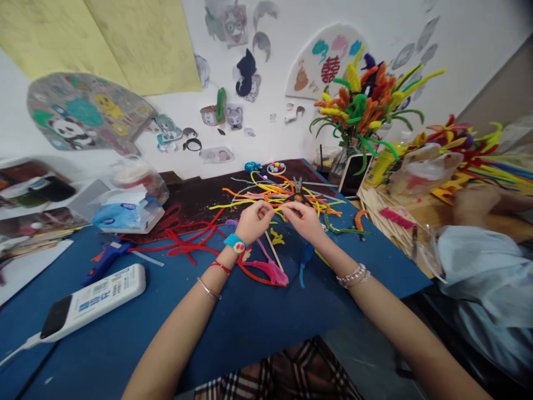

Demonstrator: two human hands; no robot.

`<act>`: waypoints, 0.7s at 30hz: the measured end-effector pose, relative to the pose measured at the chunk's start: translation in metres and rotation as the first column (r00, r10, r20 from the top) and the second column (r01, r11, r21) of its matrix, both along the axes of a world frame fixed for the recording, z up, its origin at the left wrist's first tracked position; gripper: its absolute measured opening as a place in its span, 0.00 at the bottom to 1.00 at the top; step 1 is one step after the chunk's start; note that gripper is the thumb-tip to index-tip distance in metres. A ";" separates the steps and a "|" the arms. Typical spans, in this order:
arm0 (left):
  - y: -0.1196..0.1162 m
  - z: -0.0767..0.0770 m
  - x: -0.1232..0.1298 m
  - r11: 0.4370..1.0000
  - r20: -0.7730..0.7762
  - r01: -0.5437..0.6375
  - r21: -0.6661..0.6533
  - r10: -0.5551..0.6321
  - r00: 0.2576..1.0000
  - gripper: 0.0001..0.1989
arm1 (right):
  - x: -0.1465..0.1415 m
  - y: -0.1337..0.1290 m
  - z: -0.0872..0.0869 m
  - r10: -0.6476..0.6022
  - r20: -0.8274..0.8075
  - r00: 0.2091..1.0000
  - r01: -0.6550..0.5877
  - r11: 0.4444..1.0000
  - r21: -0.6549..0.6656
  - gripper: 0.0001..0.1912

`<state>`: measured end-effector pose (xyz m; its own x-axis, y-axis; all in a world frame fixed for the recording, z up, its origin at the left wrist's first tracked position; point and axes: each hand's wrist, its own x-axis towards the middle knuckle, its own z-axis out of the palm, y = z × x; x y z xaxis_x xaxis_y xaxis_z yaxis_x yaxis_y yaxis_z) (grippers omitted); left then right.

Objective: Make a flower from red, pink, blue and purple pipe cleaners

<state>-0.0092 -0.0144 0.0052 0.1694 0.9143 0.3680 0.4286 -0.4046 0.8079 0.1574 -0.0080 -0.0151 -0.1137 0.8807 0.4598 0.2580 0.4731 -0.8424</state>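
Observation:
Over the middle of the blue table, my left hand (pixel 255 221) and my right hand (pixel 303 220) are raised close together with fingertips pinched. A short yellow piece, apparently a pipe cleaner (pixel 278 210), shows between the fingertips of both. Behind them lies a loose pile of yellow, orange and purple pipe cleaners, with pliers (pixel 297 189) on it. Red pipe cleaners (pixel 183 240) spread out left of my left hand. Below the hands are a pink pipe-cleaner shape (pixel 272 272) with a thin stick beside it, and a blue piece (pixel 307 255).
A blue glue gun (pixel 107 261), a white power strip (pixel 100 300) and a tissue pack (pixel 125 210) are on the left. At the back right stand a phone (pixel 355 175) and a pipe-cleaner bouquet (pixel 362 105). Another person's arm (pixel 478 203) rests at the far right near wooden sticks (pixel 387 222).

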 end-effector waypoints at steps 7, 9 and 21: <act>-0.003 0.003 0.000 0.994 -0.166 0.012 0.111 0.007 0.986 0.05 | 0.001 0.002 -0.001 0.019 0.051 0.999 -0.019 1.000 0.001 0.13; -0.002 0.002 -0.001 0.989 -0.218 0.017 0.145 0.015 0.976 0.06 | 0.001 0.001 -0.001 0.019 0.082 0.996 -0.020 1.000 0.018 0.12; -0.010 -0.008 0.009 0.965 -0.346 -0.110 0.236 0.190 0.919 0.12 | 0.000 -0.004 -0.008 -0.196 0.246 0.949 0.130 0.957 0.261 0.09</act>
